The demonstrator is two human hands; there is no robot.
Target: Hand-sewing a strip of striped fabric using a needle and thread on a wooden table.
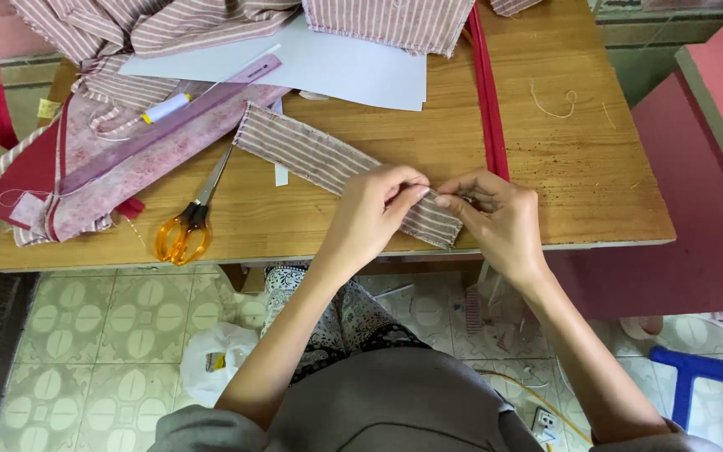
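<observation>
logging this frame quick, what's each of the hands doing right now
left hand: closed, pinching the striped fabric strip
right hand: closed, pinching the same strip at its near end

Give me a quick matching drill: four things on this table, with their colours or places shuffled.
1. scissors
2. striped fabric strip
3. white paper sheet
4. red strip

A. pinched by the left hand and right hand
B. orange handles, near the table's front edge
C. runs front to back, right of the hands
D. lies partly under striped cloth at the back

Pairs: 1-B, 2-A, 3-D, 4-C
</observation>
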